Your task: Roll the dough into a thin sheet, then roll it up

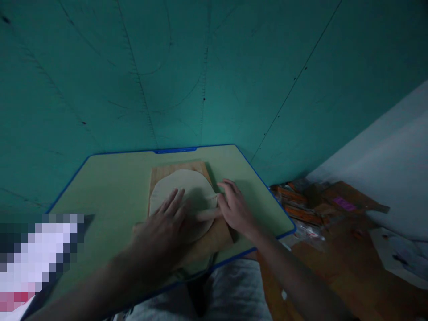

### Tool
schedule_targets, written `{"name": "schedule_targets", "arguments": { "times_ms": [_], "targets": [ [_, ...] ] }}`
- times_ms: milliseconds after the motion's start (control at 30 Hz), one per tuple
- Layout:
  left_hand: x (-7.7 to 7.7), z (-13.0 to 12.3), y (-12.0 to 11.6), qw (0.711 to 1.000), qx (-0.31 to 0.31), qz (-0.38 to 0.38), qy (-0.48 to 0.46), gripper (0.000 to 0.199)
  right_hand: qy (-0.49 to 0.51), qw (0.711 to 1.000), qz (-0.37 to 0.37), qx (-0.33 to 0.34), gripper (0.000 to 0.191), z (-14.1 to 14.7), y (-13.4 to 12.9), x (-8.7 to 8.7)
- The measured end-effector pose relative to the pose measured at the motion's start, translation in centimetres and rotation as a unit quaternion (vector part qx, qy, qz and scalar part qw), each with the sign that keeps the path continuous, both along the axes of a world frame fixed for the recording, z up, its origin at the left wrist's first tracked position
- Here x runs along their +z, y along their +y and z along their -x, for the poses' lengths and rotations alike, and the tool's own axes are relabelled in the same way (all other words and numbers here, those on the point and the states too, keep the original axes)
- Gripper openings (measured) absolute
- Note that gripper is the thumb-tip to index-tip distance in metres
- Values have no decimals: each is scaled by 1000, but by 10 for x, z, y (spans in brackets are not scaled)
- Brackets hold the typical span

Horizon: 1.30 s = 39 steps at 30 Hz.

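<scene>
A flat, pale round sheet of dough (182,180) lies on a wooden board (214,240), which rests on a light green table with a blue edge. My left hand (167,223) is on the lower left part of the sheet, its fingers spread and pointing away from me. At the right rim of the sheet, my right hand (234,207) has its thumb and a finger at a small raised fold in the edge. Its other fingers reach past the board's right side. The ends of the pinching fingers are blurred.
The green table (113,187) stands against a teal wall (234,89). A pixelated bright patch (40,254) covers the left side. On the floor to the right lie flattened cardboard (347,200), orange-brown pieces (297,207) and clear plastic (310,234).
</scene>
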<state>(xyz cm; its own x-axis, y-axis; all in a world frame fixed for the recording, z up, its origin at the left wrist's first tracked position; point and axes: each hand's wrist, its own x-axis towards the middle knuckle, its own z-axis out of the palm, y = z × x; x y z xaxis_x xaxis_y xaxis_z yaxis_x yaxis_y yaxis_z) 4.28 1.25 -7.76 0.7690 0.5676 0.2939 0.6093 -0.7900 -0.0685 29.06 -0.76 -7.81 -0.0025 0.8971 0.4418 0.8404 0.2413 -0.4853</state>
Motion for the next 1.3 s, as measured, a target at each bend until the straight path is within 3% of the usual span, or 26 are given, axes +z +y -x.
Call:
{"name": "schedule_targets", "arguments": {
  "times_ms": [133,233,467,567,667,867,1100,1300],
  "targets": [
    [11,-15,49,998,59,8,-28,48,-91,995,36,-33,30,3,58,24],
    [22,-24,74,993,114,-6,-40,50,-154,982,88,-63,27,9,95,37],
    [38,-28,90,982,184,12,-32,48,-166,976,120,-70,23,18,139,41],
    [36,-29,90,986,162,32,-16,47,-157,977,127,-65,25,17,140,38],
    [29,-27,85,995,95,30,17,46,-141,976,148,-76,26,15,132,32],
    [13,-18,53,999,39,19,1,39,-103,977,169,-78,27,10,107,20],
    [13,-30,13,994,99,33,-4,60,-52,990,124,-53,34,2,61,10],
    [13,-23,24,997,60,51,1,44,1,997,56,-58,26,2,66,24]
  ]
}}
